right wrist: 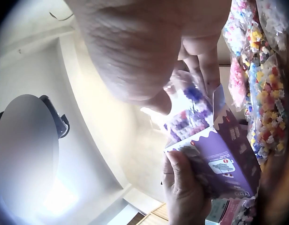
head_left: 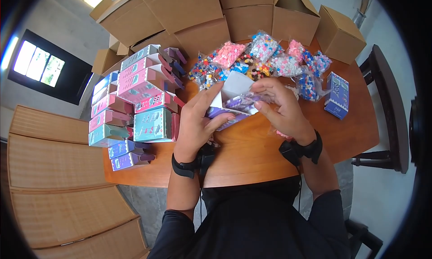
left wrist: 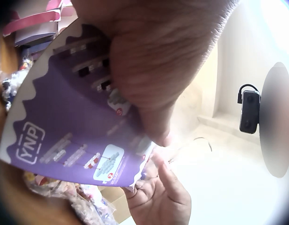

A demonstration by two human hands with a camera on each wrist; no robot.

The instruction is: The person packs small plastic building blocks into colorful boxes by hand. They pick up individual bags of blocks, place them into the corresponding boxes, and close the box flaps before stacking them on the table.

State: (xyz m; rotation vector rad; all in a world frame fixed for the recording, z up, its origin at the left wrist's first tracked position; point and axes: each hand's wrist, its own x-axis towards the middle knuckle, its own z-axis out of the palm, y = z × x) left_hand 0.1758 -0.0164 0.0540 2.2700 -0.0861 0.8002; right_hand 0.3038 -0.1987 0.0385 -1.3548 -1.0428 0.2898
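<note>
Left grip (head_left: 198, 119), spread box-wide, holds a purple box (right wrist: 231, 152) at twelve o'clock over the counter (head_left: 252, 162); right grip (head_left: 286, 108), half-closed, pinches a filled plastic bag (right wrist: 193, 116) at the box's mouth, more bags (head_left: 264, 48) just beyond.

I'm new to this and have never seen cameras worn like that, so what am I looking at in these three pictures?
There is no machine here, just a person's two bare hands. The head picture comes from a camera worn on the head, looking down; the other two come from cameras on the left and right wrists.

The left hand grips an open purple box. The right hand holds a clear bag of small pieces at its open top; whether the bag is going in or out, I can't tell.

On the wooden table, in the head picture, small colourful cartons are stacked at left, bagged pieces are heaped beyond the hands, and brown cardboard boxes line the back.
</note>
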